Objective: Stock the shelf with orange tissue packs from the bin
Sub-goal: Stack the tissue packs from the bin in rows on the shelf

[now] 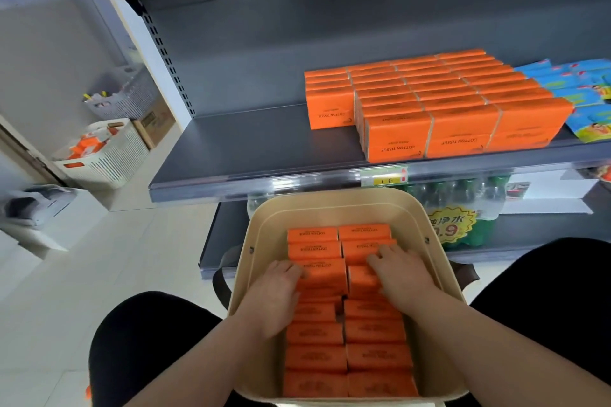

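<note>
Beige bin (330,201) is set between the knees, just below the shelf (248,142). Orange tissue packs (373,330) are filed in it on edge, in two columns, nearly full. A stocked block of the same packs (429,99) is already stacked on the right half of the shelf, touching the blue packets (582,86). The left half is bare.

Both hands are down in the bin:
- Left hand (277,287): fingers (297,269) are curled over the far edge of a pack in the left column. The thumb is hidden, so the full clamp is assumed, not confirmed.
- Right hand (405,274): fingers (375,259) are spread and bent onto the right-column packs, with the thumb set against the near side. Several packs look bracketed between them.

Handling, as judged:
- Packs are expected to be light, soft and compressible, in a slick film wrap.
- A run of packs is best squeezed end to end, with thumb and fingers on the outer faces. The middle ones would then be held by pressure alone.
- Too light a squeeze and the middle packs could slide out. A hard squeeze only dents them, since nothing is fragile.
- The bunch should be kept short and square, so it can be butted against the left face of the stocked block.
</note>
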The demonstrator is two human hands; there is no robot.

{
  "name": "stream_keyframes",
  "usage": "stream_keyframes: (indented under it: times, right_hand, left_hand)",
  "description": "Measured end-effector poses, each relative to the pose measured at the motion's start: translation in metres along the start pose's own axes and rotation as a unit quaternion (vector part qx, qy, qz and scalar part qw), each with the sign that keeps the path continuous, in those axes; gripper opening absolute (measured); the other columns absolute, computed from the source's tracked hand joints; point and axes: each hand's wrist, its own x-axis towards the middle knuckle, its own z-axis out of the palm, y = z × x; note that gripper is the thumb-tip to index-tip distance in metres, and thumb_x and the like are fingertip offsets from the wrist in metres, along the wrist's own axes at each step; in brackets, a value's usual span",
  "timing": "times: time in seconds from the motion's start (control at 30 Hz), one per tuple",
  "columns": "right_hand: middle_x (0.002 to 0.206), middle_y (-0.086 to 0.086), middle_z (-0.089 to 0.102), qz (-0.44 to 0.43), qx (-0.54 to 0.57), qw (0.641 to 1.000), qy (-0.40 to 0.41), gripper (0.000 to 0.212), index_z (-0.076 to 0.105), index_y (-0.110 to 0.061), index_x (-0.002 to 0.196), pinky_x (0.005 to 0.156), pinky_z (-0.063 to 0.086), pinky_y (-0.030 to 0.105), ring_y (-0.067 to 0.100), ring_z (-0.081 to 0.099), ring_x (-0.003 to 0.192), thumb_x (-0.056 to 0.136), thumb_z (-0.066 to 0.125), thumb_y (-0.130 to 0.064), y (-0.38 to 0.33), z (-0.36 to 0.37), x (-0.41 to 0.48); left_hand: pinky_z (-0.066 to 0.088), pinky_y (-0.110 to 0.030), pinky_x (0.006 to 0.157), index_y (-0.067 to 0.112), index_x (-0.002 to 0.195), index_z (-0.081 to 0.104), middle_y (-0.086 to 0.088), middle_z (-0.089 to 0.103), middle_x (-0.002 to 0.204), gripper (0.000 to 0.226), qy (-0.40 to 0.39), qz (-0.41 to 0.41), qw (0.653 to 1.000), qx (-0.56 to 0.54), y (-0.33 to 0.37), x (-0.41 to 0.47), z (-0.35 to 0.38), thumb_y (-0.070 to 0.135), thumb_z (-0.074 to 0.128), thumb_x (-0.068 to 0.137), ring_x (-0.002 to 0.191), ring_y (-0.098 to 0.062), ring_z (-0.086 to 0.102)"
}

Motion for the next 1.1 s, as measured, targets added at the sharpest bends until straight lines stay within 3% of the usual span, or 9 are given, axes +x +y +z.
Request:
stream_keyframes:
  times: [0.27, 0.43, 0.6, 0.7, 0.8, 0.93, 1.1]
  right_hand:
    - [0.111, -0.001, 0.060, 0.007, 0.042, 0.999, 0.025, 0.027, 0.047, -0.024, 0.110, 0.084, 0.039, 0.034, 0.021, 0.057, 0.103, 0.084, 0.051, -0.016, -0.004, -0.017, -0.008]
    - [0.110, -0.003, 0.058, 0.011, 0.045, 0.995, 0.090, 0.032, 0.047, -0.027, 0.114, 0.081, 0.040, 0.033, 0.021, 0.055, 0.103, 0.083, 0.052, -0.025, -0.002, -0.039, -0.021]
    - [0.112, -0.003, 0.058, 0.018, 0.052, 0.992, 0.114, 0.035, 0.049, -0.027, 0.117, 0.082, 0.041, 0.034, 0.021, 0.054, 0.104, 0.082, 0.051, -0.025, 0.006, -0.051, -0.029]
    - [0.113, -0.005, 0.057, 0.022, 0.044, 0.990, 0.132, 0.037, 0.049, -0.029, 0.120, 0.083, 0.042, 0.034, 0.019, 0.054, 0.105, 0.084, 0.050, -0.027, 0.009, -0.061, -0.029]
    - [0.112, -0.006, 0.057, 0.027, 0.029, 0.987, 0.155, 0.038, 0.049, -0.029, 0.122, 0.085, 0.042, 0.034, 0.018, 0.053, 0.107, 0.085, 0.051, -0.029, 0.015, -0.078, -0.026]
    - [0.121, -0.004, 0.055, 0.039, 0.034, 0.981, 0.187, 0.043, 0.047, -0.030, 0.127, 0.094, 0.038, 0.036, 0.020, 0.048, 0.117, 0.086, 0.057, -0.033, 0.025, -0.111, -0.018]
    - [0.124, -0.002, 0.052, 0.023, 0.018, 0.975, 0.220, 0.044, 0.045, -0.031, 0.130, 0.092, 0.037, 0.038, 0.022, 0.047, 0.118, 0.087, 0.057, -0.033, 0.038, -0.146, -0.002]
  left_hand:
    - [0.045, -0.032, 0.091, 0.022, 0.124, 0.045, 0.003, 0.049, 0.125, 0.035, 0.001, -0.027, 0.998, 0.065, 0.011, 0.025, 0.011, 0.017, 0.049, 0.089, 0.112, -0.017, 0.044]
    - [0.044, -0.035, 0.092, 0.019, 0.126, 0.042, -0.002, 0.048, 0.127, 0.041, -0.012, -0.064, 0.986, 0.156, 0.020, 0.040, 0.023, 0.010, 0.050, 0.087, 0.117, -0.022, 0.044]
    - [0.039, -0.038, 0.094, 0.018, 0.120, 0.049, -0.007, 0.045, 0.128, 0.030, -0.030, -0.057, 0.969, 0.239, 0.027, 0.040, 0.031, 0.014, 0.047, 0.090, 0.122, -0.026, 0.039]
    - [0.042, -0.037, 0.095, 0.019, 0.120, 0.046, -0.004, 0.050, 0.127, 0.030, -0.042, -0.078, 0.976, 0.199, 0.028, 0.039, 0.030, 0.015, 0.049, 0.090, 0.120, -0.024, 0.044]
    - [0.047, -0.037, 0.085, 0.018, 0.117, 0.043, -0.004, 0.057, 0.117, 0.030, -0.051, -0.097, 0.983, 0.146, 0.028, 0.040, 0.012, 0.015, 0.050, 0.088, 0.108, -0.024, 0.054]
    - [0.052, -0.038, 0.077, 0.018, 0.118, 0.041, -0.003, 0.061, 0.105, 0.032, 0.031, -0.069, 0.992, 0.097, 0.030, 0.052, -0.038, 0.022, 0.052, 0.087, 0.096, -0.023, 0.059]
    - [0.048, -0.040, 0.080, 0.016, 0.120, 0.046, -0.010, 0.063, 0.109, 0.037, 0.116, -0.075, 0.988, 0.074, 0.036, 0.086, -0.112, 0.023, 0.057, 0.085, 0.103, -0.030, 0.059]
